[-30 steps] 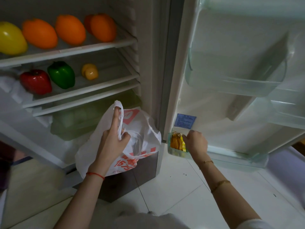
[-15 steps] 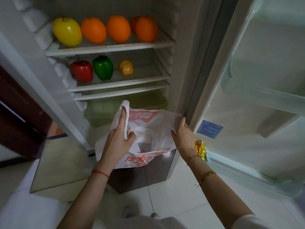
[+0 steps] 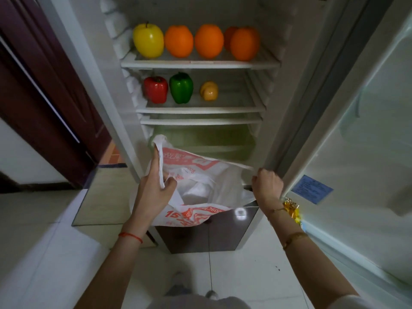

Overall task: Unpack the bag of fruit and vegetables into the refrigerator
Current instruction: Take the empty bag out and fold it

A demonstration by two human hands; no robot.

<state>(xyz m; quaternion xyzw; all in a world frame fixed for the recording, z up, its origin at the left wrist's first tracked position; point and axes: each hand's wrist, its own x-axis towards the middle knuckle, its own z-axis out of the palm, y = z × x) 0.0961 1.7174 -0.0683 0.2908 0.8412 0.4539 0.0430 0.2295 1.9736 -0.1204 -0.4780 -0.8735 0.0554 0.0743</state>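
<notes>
bag: white plastic bag (image 3: 200, 192) w/ red print, held open in front of the fridge's lower section, mouth up — inside looks like bare white plastic, no produce visible
top shelf: yellow apple (image 3: 148, 40) + oranges (image 3: 209, 41) in a row
mid shelf: red pepper (image 3: 155, 89), green pepper (image 3: 181, 87), small yellow-orange item (image 3: 209, 91), spaced apart
crisper: green drawer (image 3: 207, 139) behind the bag, contents can't tell
progress: judging by full shelves + slack bag, unpack approx done; left — confirm bag empty, pull it away, shut door (image 3: 361, 130)
left hand (image 3: 153, 192): fingers closed round the bag's left handle, index extended up along the plastic
right hand (image 3: 266, 186): fisted tight on the bag's right edge, near the door seal
arms: both reach fwd, spread apart, stretching the mouth wide
</notes>
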